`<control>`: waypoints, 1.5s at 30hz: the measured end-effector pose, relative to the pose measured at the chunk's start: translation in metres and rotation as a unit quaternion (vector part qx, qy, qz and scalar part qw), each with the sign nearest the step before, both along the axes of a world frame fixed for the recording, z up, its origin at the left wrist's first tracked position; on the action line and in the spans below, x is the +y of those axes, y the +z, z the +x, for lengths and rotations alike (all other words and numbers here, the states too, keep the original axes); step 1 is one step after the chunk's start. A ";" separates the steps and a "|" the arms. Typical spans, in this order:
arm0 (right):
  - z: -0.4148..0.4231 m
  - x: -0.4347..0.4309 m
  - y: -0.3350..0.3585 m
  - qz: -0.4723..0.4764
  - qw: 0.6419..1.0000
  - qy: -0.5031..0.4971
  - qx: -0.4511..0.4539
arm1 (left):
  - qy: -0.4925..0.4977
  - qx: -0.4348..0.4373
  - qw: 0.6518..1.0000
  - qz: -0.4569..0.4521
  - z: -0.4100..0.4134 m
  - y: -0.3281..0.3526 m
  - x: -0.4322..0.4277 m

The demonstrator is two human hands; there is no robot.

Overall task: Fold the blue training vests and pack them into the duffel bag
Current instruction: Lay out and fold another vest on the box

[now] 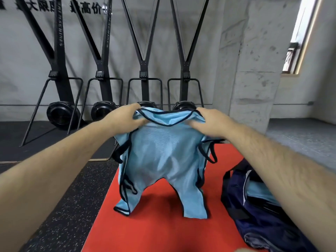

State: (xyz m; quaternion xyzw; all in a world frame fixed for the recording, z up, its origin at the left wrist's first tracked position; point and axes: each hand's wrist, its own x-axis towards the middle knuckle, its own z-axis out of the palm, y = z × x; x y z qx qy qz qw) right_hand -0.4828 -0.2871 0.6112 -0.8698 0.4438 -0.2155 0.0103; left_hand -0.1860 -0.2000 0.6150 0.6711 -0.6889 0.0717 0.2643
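We judge the job partly done: pale blue cloth (258, 192) already lies inside the open navy duffel bag (254, 230), at four o'clock on the red mat (154, 233), and it looks like a packed vest. The blue vest (163, 157) in hand is not yet folded; it hangs at the centre, its lower ends touching the mat. Our left hand (125, 117) pinches its top hem at ten o'clock and our right hand (209, 121) at two o'clock, fingers curled over the dark trim. Whether several vests hang together we cannot tell.
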 end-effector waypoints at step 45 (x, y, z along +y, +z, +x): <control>-0.020 0.051 0.023 0.014 0.998 0.031 0.054 | 0.036 -0.079 0.996 0.023 0.047 0.020 0.079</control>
